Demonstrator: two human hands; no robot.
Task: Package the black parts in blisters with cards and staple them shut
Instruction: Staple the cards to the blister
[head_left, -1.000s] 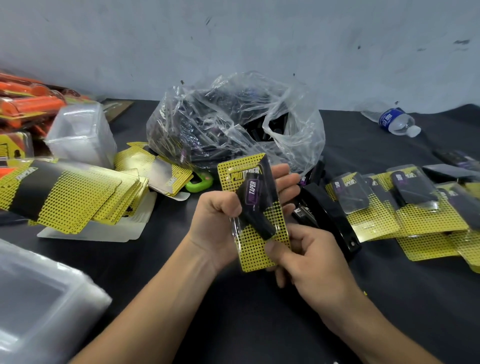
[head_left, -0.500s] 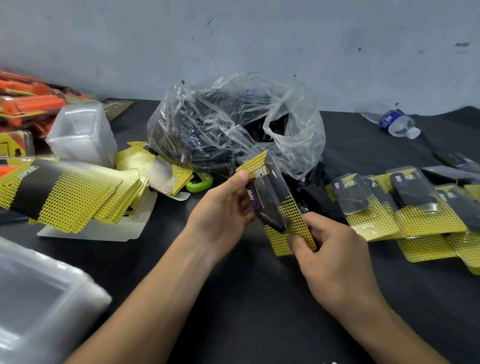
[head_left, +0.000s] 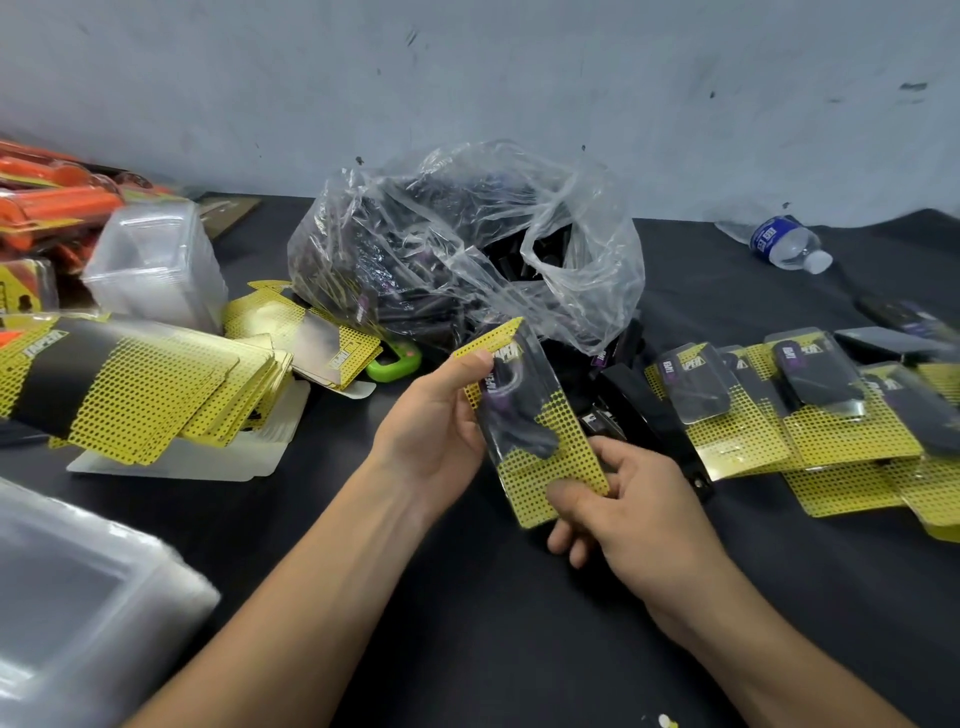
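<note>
Left hand (head_left: 441, 431) grips the upper end of the pack (head_left: 532, 421): thumb on the top left corner, fingers behind. Right hand (head_left: 623, 499) pinches the lower end, with the thumb on the front of the card (head_left: 561, 483) near its bottom edge and the other fingers curled underneath. Both hands hold the one pack; neither is free.

We note the pack is in the air above the table (head_left: 467, 623), between the two hands and slightly right of centre. Its long axis runs from far-left, at the left thumb, to near-right, at the right thumb. Its face is tilted up toward the camera.

Appearance: yellow card with a black dot pattern and a clear blister (head_left: 540, 374) over the front. A black part (head_left: 519, 431) with a purple label sits inside the bubble. We cannot tell whether any staple is in it.

Key relation: what we read as a black stapler (head_left: 660, 421) lies on the table just right of the pack, beyond the right hand's knuckles. Its long axis is roughly parallel to the pack's. The right hand is the nearer one. We judge stapling comes next, so the right hand would release and reach while the left holds the pack alone.

Further out:
- Finished packs (head_left: 779, 415) overlap in a row on the right.
- A plastic bag (head_left: 467, 249) of black parts sits behind.
- A stack of cards (head_left: 130, 384) lies on the left.
</note>
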